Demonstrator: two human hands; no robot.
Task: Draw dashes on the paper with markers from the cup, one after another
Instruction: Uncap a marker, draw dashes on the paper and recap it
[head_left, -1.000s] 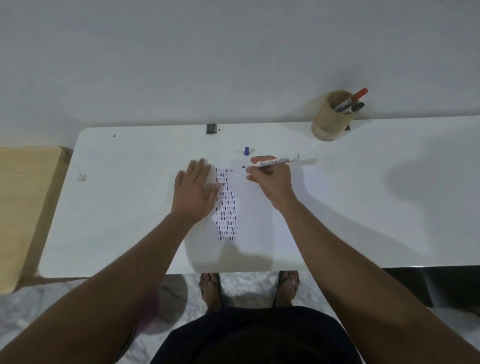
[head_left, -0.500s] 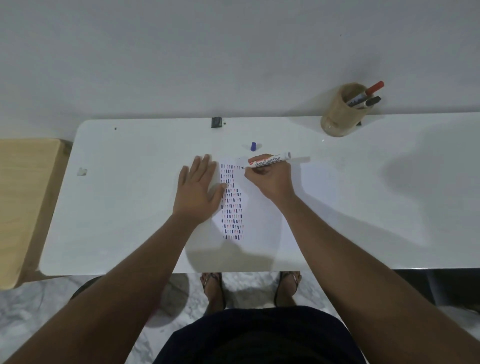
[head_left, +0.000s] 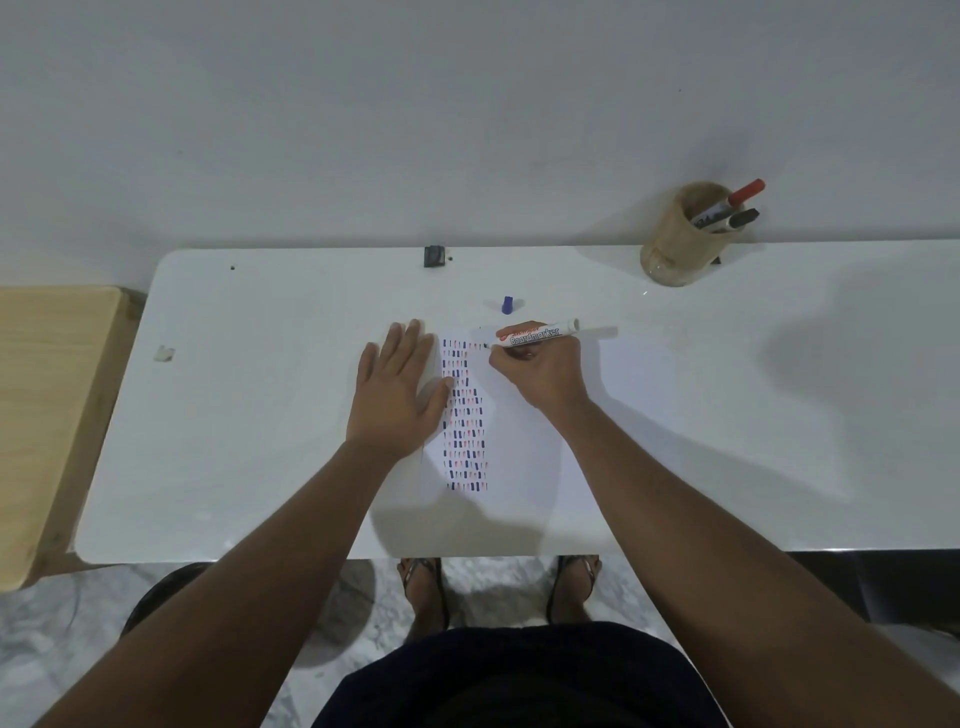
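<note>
A white sheet of paper lies on the white table, filled on its left part with columns of blue and red dashes. My left hand rests flat on the paper's left edge, fingers spread. My right hand grips a white board marker, held nearly level, with its tip down at the top row of dashes. A blue cap stands on the table just beyond the paper. At the back right, a wooden cup holds a red-capped marker and a black-capped marker.
A small black object sits at the table's back edge. A bit of white scrap lies far left. A wooden bench adjoins the table's left end. My sandalled feet show under the front edge. A grey wall is behind.
My right hand has shifted the marker tip slightly along the top of the dash rows. The left hand stays flat on the paper. The camera view shifted a little.
</note>
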